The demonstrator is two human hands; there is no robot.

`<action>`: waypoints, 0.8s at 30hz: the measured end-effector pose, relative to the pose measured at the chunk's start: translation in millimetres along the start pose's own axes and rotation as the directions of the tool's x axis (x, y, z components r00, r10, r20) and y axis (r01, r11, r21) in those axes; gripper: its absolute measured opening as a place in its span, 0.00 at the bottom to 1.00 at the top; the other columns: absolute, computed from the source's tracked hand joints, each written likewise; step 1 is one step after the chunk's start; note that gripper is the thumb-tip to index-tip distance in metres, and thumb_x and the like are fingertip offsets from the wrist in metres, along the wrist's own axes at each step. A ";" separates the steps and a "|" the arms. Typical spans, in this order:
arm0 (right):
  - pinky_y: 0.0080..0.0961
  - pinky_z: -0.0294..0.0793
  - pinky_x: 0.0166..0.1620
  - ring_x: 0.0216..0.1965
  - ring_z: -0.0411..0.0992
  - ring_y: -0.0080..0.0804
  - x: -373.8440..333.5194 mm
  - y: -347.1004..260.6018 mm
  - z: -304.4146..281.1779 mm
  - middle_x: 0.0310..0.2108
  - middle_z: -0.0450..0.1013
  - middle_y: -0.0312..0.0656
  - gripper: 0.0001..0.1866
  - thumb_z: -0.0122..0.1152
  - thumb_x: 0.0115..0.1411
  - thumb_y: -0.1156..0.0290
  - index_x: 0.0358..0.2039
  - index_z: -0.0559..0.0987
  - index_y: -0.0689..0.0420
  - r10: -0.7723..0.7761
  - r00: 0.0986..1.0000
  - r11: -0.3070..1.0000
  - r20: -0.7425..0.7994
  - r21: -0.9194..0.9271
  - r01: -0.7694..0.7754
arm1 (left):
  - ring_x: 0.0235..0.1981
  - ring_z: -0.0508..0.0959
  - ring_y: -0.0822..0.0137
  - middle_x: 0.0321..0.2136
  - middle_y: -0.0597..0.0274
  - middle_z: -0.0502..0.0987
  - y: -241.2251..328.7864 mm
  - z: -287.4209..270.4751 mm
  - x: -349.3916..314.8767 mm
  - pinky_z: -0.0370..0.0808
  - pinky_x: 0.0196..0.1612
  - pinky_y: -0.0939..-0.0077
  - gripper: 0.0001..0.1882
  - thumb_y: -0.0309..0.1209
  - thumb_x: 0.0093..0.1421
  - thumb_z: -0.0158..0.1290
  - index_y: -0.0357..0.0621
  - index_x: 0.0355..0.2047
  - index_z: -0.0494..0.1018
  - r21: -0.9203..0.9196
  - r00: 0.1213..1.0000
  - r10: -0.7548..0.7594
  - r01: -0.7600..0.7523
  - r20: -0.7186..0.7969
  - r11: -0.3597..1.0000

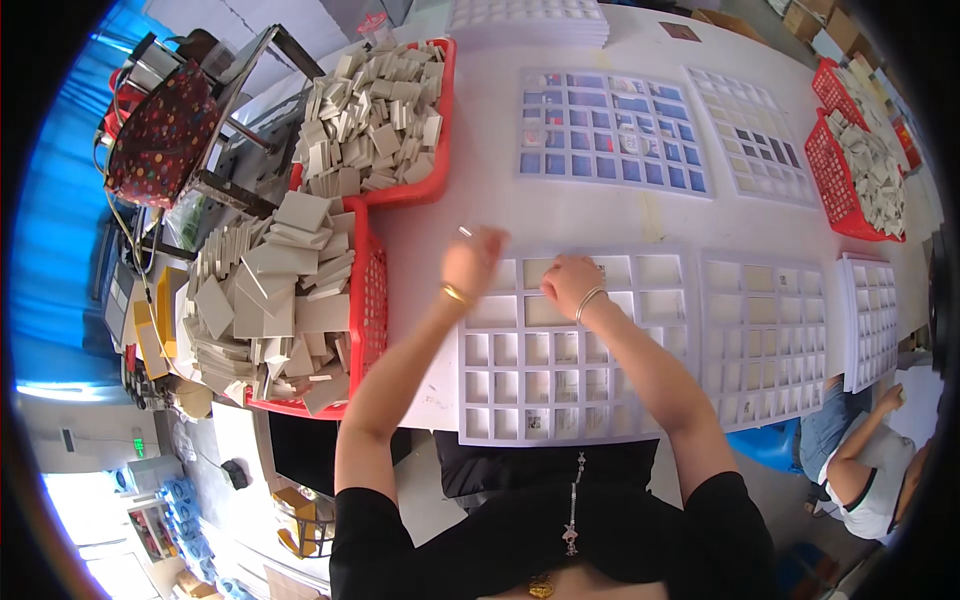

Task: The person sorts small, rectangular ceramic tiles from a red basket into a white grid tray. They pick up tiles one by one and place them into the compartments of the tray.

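In front of me lies a white compartment tray [510, 348], with larger cells in its far rows and smaller ones nearer my body. Some cells hold flat pale pieces; others look bare white. My left hand [473, 263], slightly blurred, is over the tray's far left corner, its fingers closed with a small white piece [465, 231] at the tips. My right hand [573, 284] is bent over a far cell near the middle, fingers curled together. What its fingertips hold, if anything, is hidden beneath them.
Red baskets [374, 300] heaped with pale flat pieces [265, 285] stand at left. Another compartment tray [765, 335] lies at right, beside a tray stack [868, 320]. Farther off are a blue-patterned tray [612, 130] and another red basket [838, 180]. A person [868, 465] sits at right.
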State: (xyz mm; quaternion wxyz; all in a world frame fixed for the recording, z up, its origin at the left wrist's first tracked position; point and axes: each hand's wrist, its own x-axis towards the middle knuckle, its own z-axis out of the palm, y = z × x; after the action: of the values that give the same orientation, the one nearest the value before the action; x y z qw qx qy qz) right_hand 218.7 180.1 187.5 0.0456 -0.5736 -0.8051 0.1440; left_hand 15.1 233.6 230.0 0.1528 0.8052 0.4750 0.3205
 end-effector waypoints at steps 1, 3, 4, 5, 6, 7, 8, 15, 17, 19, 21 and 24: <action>0.36 0.67 0.47 0.43 0.70 0.35 -3.1 -2.4 -0.3 0.37 0.72 0.37 0.07 0.60 0.52 0.64 0.31 0.81 0.50 0.011 1.000 0.999 0.006 -0.039 -0.011 | 0.31 0.78 0.56 0.29 0.54 0.78 -4.3 -12.0 25.3 0.73 0.30 0.69 0.06 0.26 0.54 0.55 0.44 0.34 0.77 -0.018 0.987 -0.119 0.118 -0.112 0.993; 0.36 0.68 0.49 0.44 0.70 0.35 -7.8 -7.9 -2.7 0.39 0.72 0.38 0.10 0.60 0.54 0.62 0.34 0.81 0.51 0.008 1.000 0.999 0.018 -0.051 -0.007 | 0.33 0.78 0.56 0.30 0.54 0.76 -41.4 -34.5 72.5 0.73 0.33 0.67 0.09 0.30 0.54 0.56 0.43 0.35 0.76 0.063 0.927 -0.116 0.148 -0.356 0.987; 0.36 0.68 0.49 0.45 0.70 0.35 -8.9 -8.8 -4.1 0.40 0.72 0.38 0.11 0.60 0.54 0.62 0.35 0.81 0.51 0.000 1.000 1.000 0.022 -0.025 0.000 | 0.34 0.78 0.56 0.32 0.54 0.75 -59.4 -42.5 90.0 0.73 0.34 0.66 0.11 0.32 0.53 0.58 0.44 0.36 0.75 0.128 0.889 -0.182 0.257 -0.421 0.958; 0.35 0.68 0.50 0.45 0.69 0.35 -10.0 -8.5 -5.5 0.41 0.72 0.38 0.12 0.60 0.54 0.61 0.36 0.81 0.52 -0.004 1.000 1.000 0.024 -0.001 0.004 | 0.38 0.77 0.56 0.36 0.55 0.75 -68.8 -50.0 104.8 0.73 0.38 0.65 0.14 0.35 0.52 0.59 0.45 0.38 0.75 0.272 0.864 -0.214 0.364 -0.456 0.891; 0.35 0.68 0.49 0.46 0.69 0.35 -12.0 -6.5 -5.2 0.41 0.71 0.38 0.12 0.60 0.54 0.61 0.36 0.81 0.52 0.007 1.000 1.000 0.020 0.001 -0.007 | 0.43 0.75 0.56 0.41 0.55 0.74 -75.0 -52.6 117.4 0.73 0.42 0.63 0.17 0.38 0.51 0.60 0.47 0.40 0.75 0.396 0.839 -0.236 0.456 -0.491 0.797; 0.35 0.69 0.49 0.46 0.69 0.35 -12.6 -6.3 -3.8 0.41 0.71 0.38 0.12 0.60 0.54 0.60 0.36 0.81 0.51 0.013 1.000 1.000 0.014 0.006 -0.013 | 0.45 0.73 0.56 0.43 0.55 0.73 -82.8 -56.0 122.9 0.71 0.45 0.61 0.18 0.39 0.50 0.60 0.48 0.40 0.75 0.470 0.851 -0.257 0.477 -0.458 0.742; 0.35 0.69 0.49 0.46 0.69 0.35 -12.7 -6.7 -4.0 0.41 0.71 0.38 0.13 0.61 0.53 0.60 0.37 0.80 0.51 0.017 1.000 1.000 0.009 0.010 -0.017 | 0.48 0.71 0.55 0.45 0.55 0.71 -92.0 -57.6 126.0 0.69 0.47 0.58 0.19 0.40 0.50 0.60 0.49 0.41 0.75 0.543 0.860 -0.280 0.491 -0.427 0.681; 0.34 0.70 0.47 0.49 0.67 0.33 -15.8 -5.5 -3.5 0.42 0.70 0.36 0.13 0.61 0.53 0.61 0.38 0.80 0.51 0.021 1.000 0.999 -0.003 0.038 -0.021 | 0.56 0.67 0.55 0.54 0.56 0.67 -90.2 -52.6 140.6 0.64 0.55 0.58 0.23 0.47 0.47 0.62 0.54 0.42 0.75 0.630 0.819 -0.430 0.570 -0.380 0.528; 0.34 0.69 0.47 0.49 0.67 0.33 -15.7 -4.5 -2.9 0.42 0.69 0.36 0.12 0.61 0.53 0.62 0.38 0.79 0.50 0.035 0.999 0.999 0.016 0.038 -0.035 | 0.56 0.67 0.56 0.53 0.56 0.68 -84.8 -56.8 140.2 0.64 0.55 0.58 0.20 0.46 0.46 0.62 0.54 0.39 0.77 0.637 0.829 -0.432 0.554 -0.356 0.537; 0.34 0.69 0.46 0.49 0.66 0.33 -14.4 -4.4 -4.1 0.42 0.69 0.36 0.12 0.61 0.53 0.63 0.38 0.79 0.50 0.048 0.998 0.998 0.045 0.042 -0.049 | 0.53 0.68 0.58 0.49 0.57 0.70 -80.3 -62.4 137.7 0.66 0.52 0.58 0.20 0.43 0.45 0.61 0.51 0.37 0.77 0.594 0.820 -0.409 0.572 -0.400 0.565; 0.34 0.69 0.46 0.49 0.66 0.32 -16.0 -4.5 -0.3 0.43 0.69 0.36 0.12 0.61 0.53 0.63 0.38 0.79 0.49 0.034 0.999 0.997 0.005 0.062 -0.035 | 0.51 0.69 0.58 0.46 0.57 0.71 -76.7 -65.0 133.0 0.67 0.50 0.58 0.19 0.41 0.44 0.60 0.48 0.36 0.77 0.516 0.795 -0.374 0.598 -0.477 0.614; 0.34 0.69 0.47 0.50 0.66 0.31 -17.9 -6.0 1.2 0.43 0.69 0.35 0.12 0.60 0.53 0.62 0.38 0.79 0.49 0.039 0.999 0.998 -0.015 0.051 -0.038 | 0.47 0.72 0.53 0.45 0.53 0.71 -78.2 -66.8 124.4 0.70 0.47 0.59 0.19 0.40 0.43 0.58 0.43 0.34 0.77 0.299 0.720 -0.327 0.593 -0.613 0.747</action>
State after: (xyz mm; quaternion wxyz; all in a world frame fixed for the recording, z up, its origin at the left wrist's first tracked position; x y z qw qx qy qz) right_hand 218.9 161.3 189.7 0.0638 -0.5886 -0.7897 0.1607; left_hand -38.5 376.3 283.1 -0.1076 0.5482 0.7520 0.3497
